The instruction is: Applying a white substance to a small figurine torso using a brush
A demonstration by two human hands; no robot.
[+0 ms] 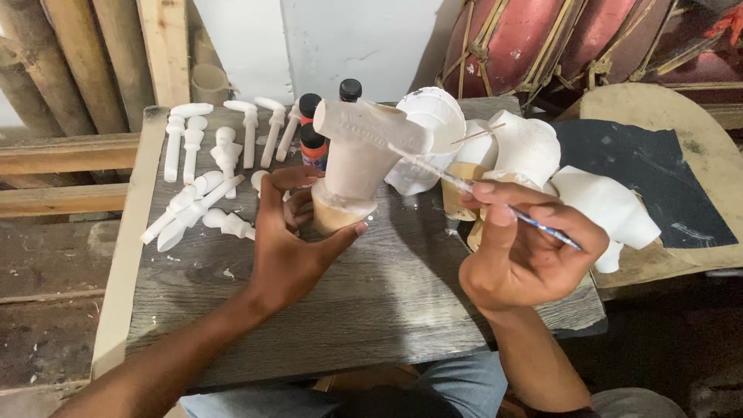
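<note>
My left hand grips the tan base of a white-painted wooden figure piece and holds it upright over the grey wooden table. My right hand pinches a thin paintbrush with a blue handle. The brush's white tip rests against the wide upper part of the piece.
Several white turned pegs lie on the table's left side. Three dark-capped paint bottles stand behind the held piece. Larger white carved parts crowd the right. A dark sandpaper sheet lies on a board at far right. Red drums stand behind.
</note>
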